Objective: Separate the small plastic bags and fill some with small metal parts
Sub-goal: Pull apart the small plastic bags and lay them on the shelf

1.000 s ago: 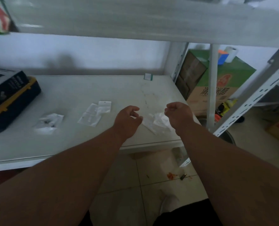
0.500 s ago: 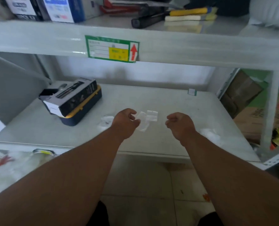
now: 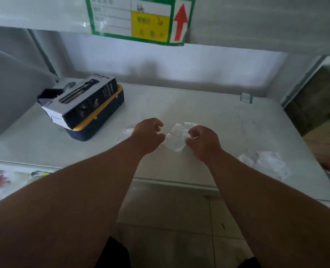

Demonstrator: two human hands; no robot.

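**Plastic bags scattered on the white shelf, both my hands poised over the middle ones**

Plastic bags lie in three loose groups on the broad, smooth white shelf board point(image 3: 208, 105), its matte surface faintly scuffed. Overhead, the grey metal edge of the upper shelf carries a rectangular green-bordered label point(image 3: 139, 20) with a yellow panel and a red arrow pointing up. At the back left sits a dark blue case with a yellow rim point(image 3: 100, 120), and a black-and-white cardboard box point(image 3: 83, 101) rests tilted on top of it. To the right, a crumpled heap of clear bags point(image 3: 266, 163) lies near the shelf's front edge. Between my hands are the flat middle bags point(image 3: 176, 138), thin, translucent and rectangular, overlapping each other. My left hand point(image 3: 147, 135) hovers with fingers curled and parted, clamped on nothing. My right hand point(image 3: 204, 141) is curled too; whether its fingertips pinch the bags' edge I cannot tell. A few more bags point(image 3: 126, 131) peek out left of my left wrist.
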